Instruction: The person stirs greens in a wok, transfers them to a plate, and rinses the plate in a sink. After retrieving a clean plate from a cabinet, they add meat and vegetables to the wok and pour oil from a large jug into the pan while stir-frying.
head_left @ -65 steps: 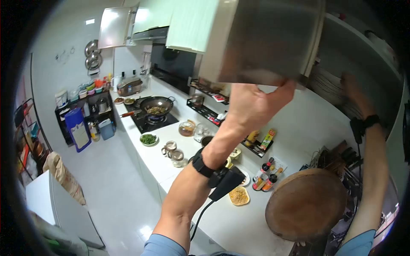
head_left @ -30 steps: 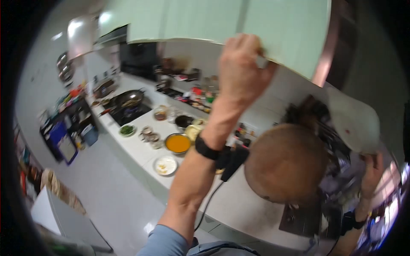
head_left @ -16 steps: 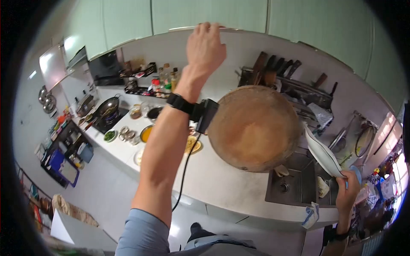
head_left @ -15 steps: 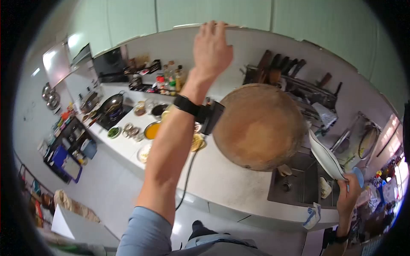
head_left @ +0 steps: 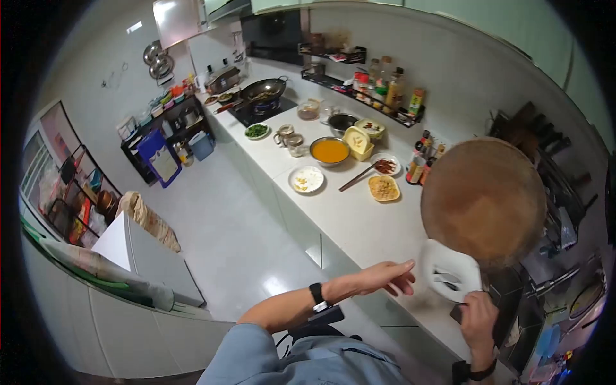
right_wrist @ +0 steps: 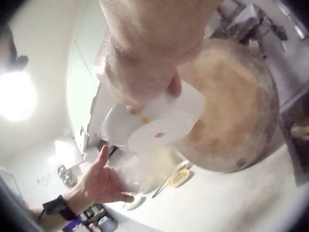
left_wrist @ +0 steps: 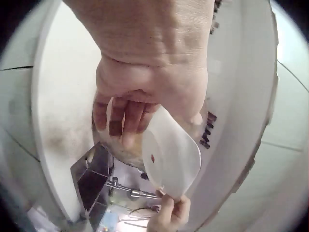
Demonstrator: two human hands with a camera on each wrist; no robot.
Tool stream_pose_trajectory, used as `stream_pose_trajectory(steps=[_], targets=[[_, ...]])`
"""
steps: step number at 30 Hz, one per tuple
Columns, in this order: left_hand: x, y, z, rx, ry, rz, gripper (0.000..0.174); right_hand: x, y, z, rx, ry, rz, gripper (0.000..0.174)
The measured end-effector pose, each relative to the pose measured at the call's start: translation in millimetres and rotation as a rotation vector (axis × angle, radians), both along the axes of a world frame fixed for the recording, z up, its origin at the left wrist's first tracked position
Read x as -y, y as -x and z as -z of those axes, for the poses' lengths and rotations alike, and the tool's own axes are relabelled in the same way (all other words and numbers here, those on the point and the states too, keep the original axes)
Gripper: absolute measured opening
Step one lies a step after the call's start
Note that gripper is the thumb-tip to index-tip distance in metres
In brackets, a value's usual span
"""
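Observation:
My right hand (head_left: 480, 322) grips a white square-cornered plate (head_left: 457, 254) by its near edge, holding it raised over the counter beside the round wooden chopping board (head_left: 484, 205). A small red mark shows on the plate's underside (right_wrist: 166, 126) in the right wrist view. To the left of the plate, my left hand (head_left: 384, 278) reaches toward it with thumb and fingers extended and nothing in them. In the left wrist view, its fingers (left_wrist: 133, 113) overlap the board just left of the plate.
Along the white counter (head_left: 359, 231) stand a bowl of orange liquid (head_left: 330, 151), a white plate with yellow bits (head_left: 306, 180), a yellow dish of crumbs (head_left: 384, 188) and chopsticks (head_left: 358, 177). Seasoning bottles (head_left: 417, 163) stand beside the board. A wok (head_left: 262, 92) sits on the stove.
My right hand has brought the plate out of the upper cupboard, past the sink, to the counter. The cupboard door has been shut, and my left hand has come down from its lower edge.

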State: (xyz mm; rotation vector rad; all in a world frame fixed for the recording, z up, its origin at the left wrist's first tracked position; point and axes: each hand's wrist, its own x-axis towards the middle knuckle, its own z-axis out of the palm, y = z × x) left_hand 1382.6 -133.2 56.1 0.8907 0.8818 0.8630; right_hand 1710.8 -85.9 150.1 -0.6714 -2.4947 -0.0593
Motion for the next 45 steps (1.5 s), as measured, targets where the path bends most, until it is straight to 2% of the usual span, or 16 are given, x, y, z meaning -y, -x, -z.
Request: stream_pose_trajectory(steps=[2,3,5,8,9,12,14,15,17,20,23,30,33,36,40,45], targets=[[32.9,37.0,29.6,0.182,0.103,-0.095,0.072,-1.5,60.2,18.7,-0.012,-0.01,-0.204,0.024],[50.9,58.4,35.9,0.187,0.106,-0.099,0.072,0.4,89.9,27.6,-0.007,-0.006,-0.208,0.024],[87.4,105.8,47.5,0.283,0.222,-0.306,0.059,8.0,148.9,44.7,0.027,0.052,-0.366,0.02],[143.7,172.5,43.9,0.316,0.35,-0.489,0.046,21.6,240.3,71.1,0.03,0.052,-0.51,0.016],[157.4,197.5,50.5,0.323,0.354,-0.483,0.046,27.0,270.7,78.0,0.037,0.056,-0.505,0.016],[201.4,267.4,68.2,0.253,0.387,-0.606,0.04,46.2,358.1,96.4,0.036,0.099,-0.635,0.014],[230.2,305.5,72.5,0.179,0.439,-0.781,0.037,53.8,412.0,100.9,0.11,0.161,-0.753,0.017],[243.1,322.4,77.5,0.177,0.436,-0.781,0.037,60.2,437.8,96.3,0.108,0.157,-0.753,0.017],[265.8,357.1,87.5,0.11,0.411,-0.955,0.034,69.3,487.4,86.7,0.118,0.317,-0.832,0.024],[293.3,402.5,82.7,0.016,0.38,-1.066,0.034,61.3,542.9,79.9,0.11,0.298,-0.823,0.034],[306.6,438.4,83.3,0.036,0.383,-1.121,0.034,22.8,592.9,101.5,0.162,0.212,-0.759,0.041],[272.8,520.0,98.9,0.044,0.4,-1.206,0.033,-121.2,754.4,143.1,0.238,0.041,-0.52,0.057],[234.7,566.1,93.5,0.05,0.418,-1.224,0.032,-172.1,839.2,151.1,0.372,0.064,-0.373,0.077],[193.0,617.3,84.9,0.043,0.464,-1.207,0.032,-209.4,908.0,163.0,0.428,0.081,-0.305,0.081],[135.3,674.3,76.5,-0.012,0.458,-1.17,0.03,-252.9,963.1,187.9,0.482,0.092,-0.326,0.081],[76.3,712.5,84.0,-0.018,0.466,-1.125,0.028,-280.4,985.2,208.3,0.448,0.056,-0.32,0.074]])
